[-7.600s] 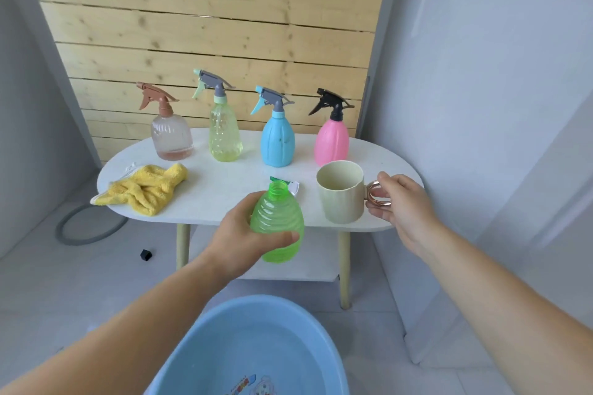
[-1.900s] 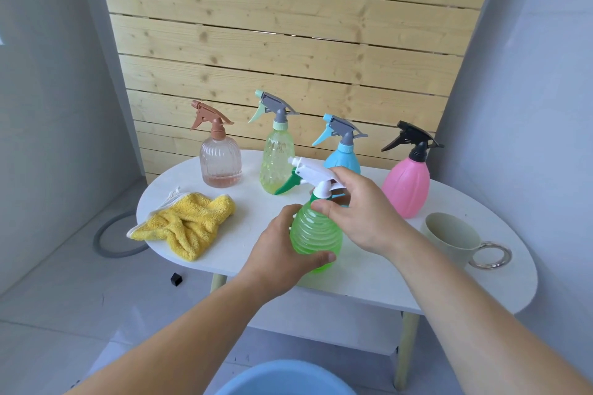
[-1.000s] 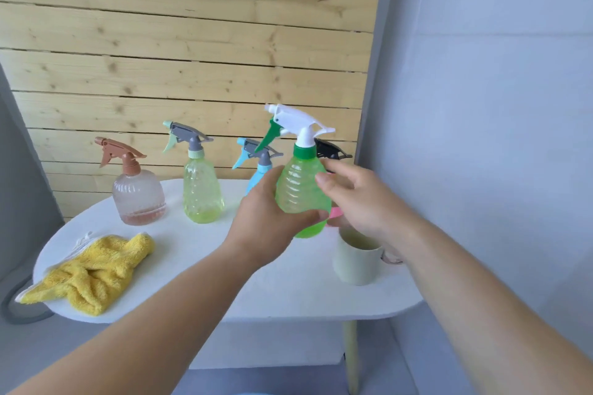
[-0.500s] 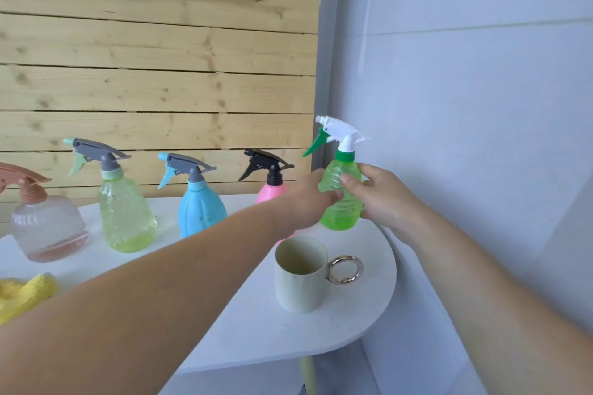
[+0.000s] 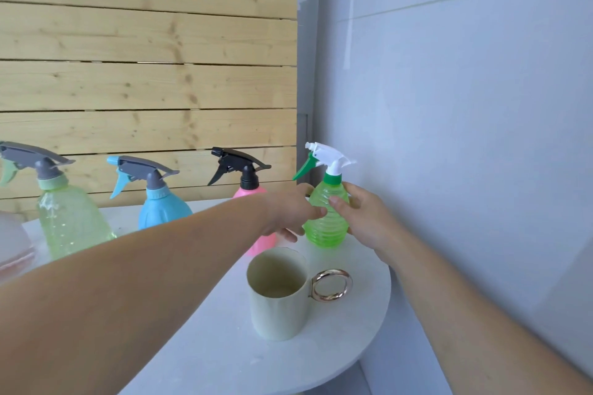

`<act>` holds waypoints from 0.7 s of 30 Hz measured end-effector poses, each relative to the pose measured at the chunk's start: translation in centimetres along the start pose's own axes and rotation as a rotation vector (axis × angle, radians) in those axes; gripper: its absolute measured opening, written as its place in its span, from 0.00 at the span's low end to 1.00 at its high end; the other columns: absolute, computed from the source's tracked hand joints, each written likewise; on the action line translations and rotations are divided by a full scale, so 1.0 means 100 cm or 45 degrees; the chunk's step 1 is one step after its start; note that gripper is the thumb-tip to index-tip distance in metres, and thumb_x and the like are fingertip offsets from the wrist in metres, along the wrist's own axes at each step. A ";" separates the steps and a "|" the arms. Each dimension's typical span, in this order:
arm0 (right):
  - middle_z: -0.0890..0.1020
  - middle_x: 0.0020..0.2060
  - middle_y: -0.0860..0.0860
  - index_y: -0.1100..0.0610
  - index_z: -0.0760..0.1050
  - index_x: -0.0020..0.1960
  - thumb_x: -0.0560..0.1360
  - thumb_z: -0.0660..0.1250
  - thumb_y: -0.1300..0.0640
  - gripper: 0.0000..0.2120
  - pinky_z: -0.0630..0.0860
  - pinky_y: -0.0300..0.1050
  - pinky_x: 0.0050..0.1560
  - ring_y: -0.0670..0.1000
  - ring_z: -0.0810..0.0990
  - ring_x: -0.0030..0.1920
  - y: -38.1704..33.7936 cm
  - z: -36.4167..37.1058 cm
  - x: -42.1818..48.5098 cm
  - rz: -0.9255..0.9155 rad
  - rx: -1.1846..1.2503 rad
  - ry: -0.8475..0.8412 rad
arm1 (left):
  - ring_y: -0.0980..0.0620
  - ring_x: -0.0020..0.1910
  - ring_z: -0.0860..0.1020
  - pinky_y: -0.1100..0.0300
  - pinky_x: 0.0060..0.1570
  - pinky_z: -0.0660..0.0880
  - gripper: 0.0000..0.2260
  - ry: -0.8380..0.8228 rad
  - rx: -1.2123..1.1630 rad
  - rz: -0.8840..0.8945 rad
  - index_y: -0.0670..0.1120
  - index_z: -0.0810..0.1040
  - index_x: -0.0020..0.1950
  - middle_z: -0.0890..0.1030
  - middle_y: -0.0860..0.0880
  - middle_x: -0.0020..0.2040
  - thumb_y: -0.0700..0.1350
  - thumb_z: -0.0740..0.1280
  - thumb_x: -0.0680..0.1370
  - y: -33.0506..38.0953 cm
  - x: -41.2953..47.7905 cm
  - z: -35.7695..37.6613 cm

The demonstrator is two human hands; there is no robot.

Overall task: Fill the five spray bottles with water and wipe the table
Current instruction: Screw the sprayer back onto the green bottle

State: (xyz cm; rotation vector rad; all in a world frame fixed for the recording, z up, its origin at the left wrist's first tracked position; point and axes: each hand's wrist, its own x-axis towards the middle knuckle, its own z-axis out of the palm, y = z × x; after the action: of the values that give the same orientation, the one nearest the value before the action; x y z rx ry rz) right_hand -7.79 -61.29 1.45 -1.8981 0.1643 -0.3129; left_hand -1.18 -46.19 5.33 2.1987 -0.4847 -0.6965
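Compared with half a second ago, the green spray bottle (image 5: 327,224) is sitting lower: its base is now down at the far right end of the white surface (image 5: 353,330), though a thin gap underneath cannot be ruled out. The left hand (image 5: 288,212) is wrapping its fingers round the bottle's left side with the thumb lying across the front, and the right hand (image 5: 365,218) is gripping the right side, thumb on the front ribs.

The bottle is standing upright, long axis vertical, with its white nozzle and green trigger pointing left, towards the pink spray bottle (image 5: 248,192) just beside it. Further left in the same row are standing the blue spray bottle (image 5: 163,208) and the pale yellow-green spray bottle (image 5: 70,224), all facing left.

The cream cup (image 5: 277,295) is standing in front of the green bottle, nearer the person, its ring handle turned right. The left forearm is crossing in front of the pink bottle, hiding most of its body. The grey wall (image 5: 465,106) is rising close behind.
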 end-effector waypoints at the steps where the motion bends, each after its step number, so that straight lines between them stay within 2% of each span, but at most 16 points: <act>1: 0.86 0.48 0.47 0.44 0.79 0.57 0.80 0.65 0.50 0.08 0.79 0.59 0.57 0.52 0.85 0.50 0.001 0.001 0.001 0.002 -0.008 0.005 | 0.43 0.58 0.81 0.49 0.57 0.81 0.28 0.001 -0.003 -0.004 0.53 0.57 0.81 0.74 0.43 0.71 0.51 0.65 0.83 -0.001 0.001 0.000; 5: 0.85 0.49 0.46 0.44 0.78 0.59 0.80 0.65 0.50 0.09 0.80 0.54 0.54 0.51 0.84 0.49 0.003 0.006 0.003 0.011 -0.054 0.011 | 0.43 0.58 0.81 0.48 0.56 0.82 0.29 0.007 0.003 -0.005 0.54 0.56 0.81 0.73 0.44 0.72 0.51 0.65 0.83 -0.007 0.005 0.001; 10: 0.84 0.51 0.46 0.46 0.77 0.61 0.81 0.64 0.53 0.10 0.76 0.39 0.46 0.46 0.83 0.51 0.002 0.007 0.001 -0.009 -0.068 0.032 | 0.43 0.62 0.79 0.49 0.57 0.81 0.29 -0.019 -0.012 0.011 0.55 0.53 0.82 0.71 0.44 0.74 0.51 0.64 0.84 -0.010 0.007 0.003; 14: 0.83 0.54 0.45 0.46 0.74 0.65 0.81 0.64 0.52 0.13 0.76 0.42 0.50 0.46 0.81 0.53 0.001 0.008 0.000 0.018 -0.086 0.043 | 0.45 0.62 0.79 0.51 0.56 0.82 0.29 -0.004 0.047 0.015 0.54 0.52 0.82 0.73 0.44 0.72 0.52 0.63 0.84 -0.009 0.009 0.008; 18: 0.81 0.57 0.45 0.44 0.72 0.66 0.81 0.63 0.50 0.13 0.75 0.41 0.50 0.44 0.80 0.54 0.000 0.008 -0.002 0.045 -0.110 0.026 | 0.44 0.64 0.77 0.48 0.62 0.79 0.27 0.021 0.137 0.005 0.50 0.58 0.80 0.72 0.45 0.70 0.55 0.63 0.84 -0.006 0.006 0.006; 21: 0.73 0.66 0.44 0.45 0.65 0.74 0.81 0.62 0.48 0.22 0.71 0.43 0.57 0.47 0.74 0.63 -0.004 0.008 -0.006 0.098 -0.157 0.044 | 0.42 0.65 0.78 0.47 0.67 0.75 0.28 0.045 0.196 -0.055 0.43 0.63 0.77 0.74 0.44 0.64 0.57 0.62 0.83 -0.006 -0.004 -0.001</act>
State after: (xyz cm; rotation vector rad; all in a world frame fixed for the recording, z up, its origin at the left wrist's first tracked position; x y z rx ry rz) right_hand -8.09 -60.25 1.46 -2.0036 0.2850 -0.2887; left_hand -1.36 -45.58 5.05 2.3677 -0.4883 -0.6609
